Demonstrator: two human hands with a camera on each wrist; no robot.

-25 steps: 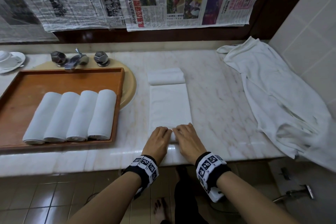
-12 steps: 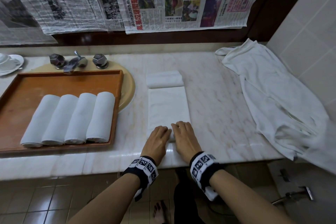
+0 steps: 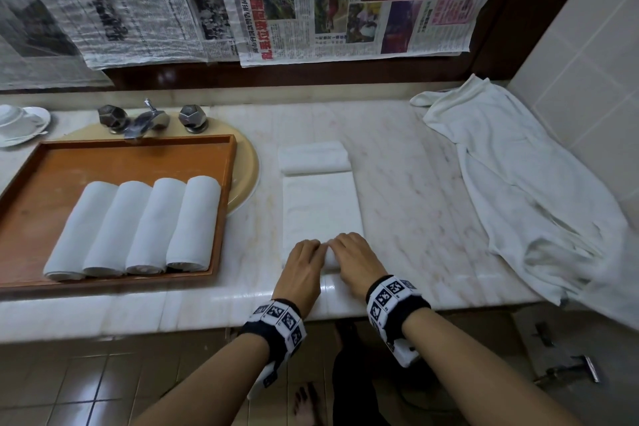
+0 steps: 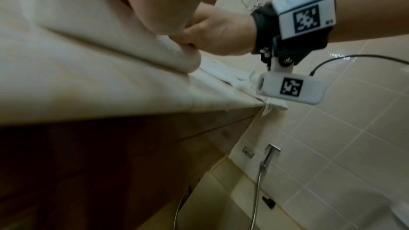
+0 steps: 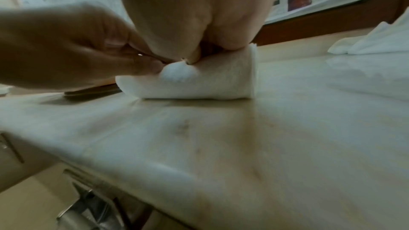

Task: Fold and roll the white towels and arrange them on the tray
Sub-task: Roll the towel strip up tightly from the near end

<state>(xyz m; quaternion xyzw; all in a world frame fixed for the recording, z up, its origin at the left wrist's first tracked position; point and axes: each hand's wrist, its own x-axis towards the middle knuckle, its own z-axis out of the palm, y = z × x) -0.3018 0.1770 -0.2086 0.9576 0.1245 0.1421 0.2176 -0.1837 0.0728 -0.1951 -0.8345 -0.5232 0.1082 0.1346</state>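
Note:
A folded white towel strip (image 3: 321,207) lies lengthwise on the marble counter (image 3: 408,190). Its near end is rolled into a thick roll (image 5: 199,80). My left hand (image 3: 306,256) and right hand (image 3: 349,252) sit side by side on that roll, fingers curled over it and thumbs tucked behind. The right wrist view shows the left hand (image 5: 66,50) and the right hand (image 5: 194,15) pinching the roll. To the left, a wooden tray (image 3: 121,166) holds several rolled towels (image 3: 138,225) in a row.
Another small folded towel (image 3: 314,157) lies across the strip's far end. A large loose white towel (image 3: 518,190) covers the counter's right side beside the tiled wall. A faucet (image 3: 145,121) and a cup on a saucer (image 3: 17,121) stand behind the tray.
Both hands have pushed the roll a little farther away from me. The roll is thicker and the flat stretch of the strip is shorter.

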